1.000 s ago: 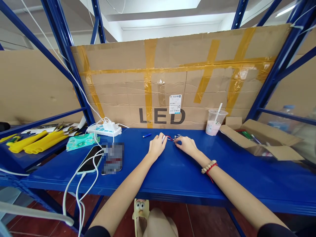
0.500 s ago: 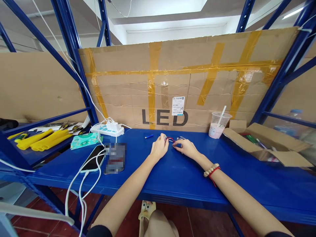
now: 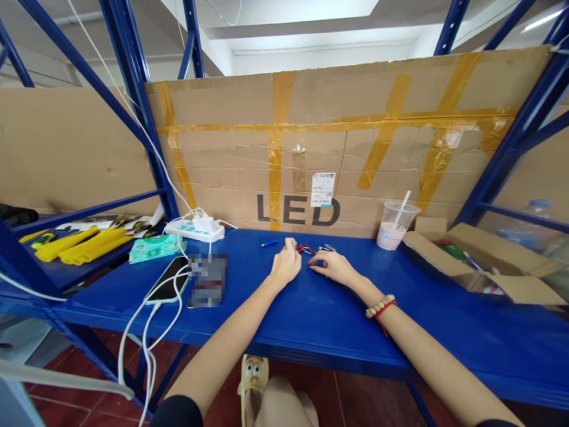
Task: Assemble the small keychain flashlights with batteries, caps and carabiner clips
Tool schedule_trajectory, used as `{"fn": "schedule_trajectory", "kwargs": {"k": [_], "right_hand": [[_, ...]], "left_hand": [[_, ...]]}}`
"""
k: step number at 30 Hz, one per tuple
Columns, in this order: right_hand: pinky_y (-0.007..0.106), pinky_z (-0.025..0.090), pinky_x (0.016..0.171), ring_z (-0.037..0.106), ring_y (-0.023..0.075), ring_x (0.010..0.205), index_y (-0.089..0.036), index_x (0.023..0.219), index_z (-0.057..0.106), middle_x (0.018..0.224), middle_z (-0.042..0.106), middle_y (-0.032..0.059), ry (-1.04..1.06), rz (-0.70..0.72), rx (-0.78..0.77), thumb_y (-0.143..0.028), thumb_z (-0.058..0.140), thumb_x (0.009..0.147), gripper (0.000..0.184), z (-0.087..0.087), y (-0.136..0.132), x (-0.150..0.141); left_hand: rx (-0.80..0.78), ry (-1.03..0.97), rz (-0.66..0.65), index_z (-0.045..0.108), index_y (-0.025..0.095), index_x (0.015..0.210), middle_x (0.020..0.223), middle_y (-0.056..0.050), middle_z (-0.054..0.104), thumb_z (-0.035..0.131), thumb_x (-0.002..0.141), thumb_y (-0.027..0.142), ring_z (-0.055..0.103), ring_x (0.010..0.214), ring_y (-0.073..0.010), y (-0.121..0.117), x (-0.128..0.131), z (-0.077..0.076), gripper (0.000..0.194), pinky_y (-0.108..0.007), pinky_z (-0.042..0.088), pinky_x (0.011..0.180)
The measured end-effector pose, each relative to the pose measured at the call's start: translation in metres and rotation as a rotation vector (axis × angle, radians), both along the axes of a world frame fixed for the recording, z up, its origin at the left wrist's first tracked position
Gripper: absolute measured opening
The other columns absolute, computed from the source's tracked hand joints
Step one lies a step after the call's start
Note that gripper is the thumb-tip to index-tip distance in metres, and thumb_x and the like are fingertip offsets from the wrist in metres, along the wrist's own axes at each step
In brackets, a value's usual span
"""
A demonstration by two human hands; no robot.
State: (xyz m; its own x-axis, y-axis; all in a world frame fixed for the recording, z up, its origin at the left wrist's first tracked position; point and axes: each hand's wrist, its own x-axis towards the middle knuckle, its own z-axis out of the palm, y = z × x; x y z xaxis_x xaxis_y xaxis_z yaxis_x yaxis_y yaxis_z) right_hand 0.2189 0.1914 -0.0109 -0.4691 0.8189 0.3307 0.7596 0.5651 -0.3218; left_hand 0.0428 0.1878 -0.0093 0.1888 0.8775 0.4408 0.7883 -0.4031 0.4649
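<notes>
My left hand [image 3: 285, 263] is closed around one end of some thin red and dark strands [image 3: 304, 249], over the middle of the blue tabletop. Much of what it grips is hidden by the fingers. To the right, my right hand [image 3: 334, 267] has bent fingers, with their tips at the other end of the strands; the exact contact is too small to make out. Small whitish, shiny strands [image 3: 328, 247] show just behind the right knuckles. Beyond the left hand lies a short blue pen-like piece [image 3: 269, 243].
At left are a phone [image 3: 166, 281] with white cables, a dark blurred-out flat object [image 3: 208, 281], a green packet [image 3: 155, 248] and a white power strip [image 3: 195, 229]. A straw cup [image 3: 392, 228] and open cardboard box [image 3: 448, 255] stand right. Cardboard [image 3: 235, 160] backs the table [image 3: 284, 320].
The view has shifted slightly. My right fingertips sit a little lower beside the red strands, and more of the strands shows between the hands. My left hand keeps its grip.
</notes>
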Motion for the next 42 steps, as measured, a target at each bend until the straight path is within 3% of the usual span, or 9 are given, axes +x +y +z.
{"fn": "schedule_trajectory", "kwargs": {"k": [16, 29, 42], "right_hand": [[0.022, 0.042, 0.064, 0.057, 0.0125, 0.076, -0.024, 0.088, 0.065, 0.091, 0.065, -0.0015, 0.007, 0.1, -0.054, -0.028, 0.056, 0.08, 0.013, 0.0, 0.001, -0.001], [0.024, 0.043, 0.067, 0.058, 0.0145, 0.084, -0.026, 0.091, 0.065, 0.093, 0.064, -0.0006, -0.062, 0.009, -0.007, -0.04, 0.055, 0.081, 0.02, 0.002, -0.002, -0.002], [0.023, 0.041, 0.064, 0.057, 0.0125, 0.075, -0.025, 0.081, 0.065, 0.088, 0.064, -0.0026, -0.062, -0.007, -0.012, -0.038, 0.055, 0.081, 0.016, 0.006, -0.006, -0.005]], "left_hand": [[0.005, -0.028, -0.019, 0.027, 0.015, 0.106, 0.1, -0.01, 0.058, 0.035, 0.086, 0.021, 0.059, 0.092, -0.0195, 0.001, 0.001, -0.002, 0.023, -0.029, 0.044, 0.071], [-0.001, 0.001, -0.03, 0.028, 0.015, 0.106, 0.1, -0.01, 0.058, 0.035, 0.086, 0.022, 0.059, 0.092, -0.0199, 0.001, 0.001, -0.002, 0.023, -0.029, 0.045, 0.069], [-0.016, -0.001, -0.023, 0.028, 0.015, 0.109, 0.102, -0.01, 0.058, 0.036, 0.085, 0.021, 0.058, 0.097, -0.0193, 0.0, 0.0, -0.001, 0.026, -0.029, 0.044, 0.075]]}}
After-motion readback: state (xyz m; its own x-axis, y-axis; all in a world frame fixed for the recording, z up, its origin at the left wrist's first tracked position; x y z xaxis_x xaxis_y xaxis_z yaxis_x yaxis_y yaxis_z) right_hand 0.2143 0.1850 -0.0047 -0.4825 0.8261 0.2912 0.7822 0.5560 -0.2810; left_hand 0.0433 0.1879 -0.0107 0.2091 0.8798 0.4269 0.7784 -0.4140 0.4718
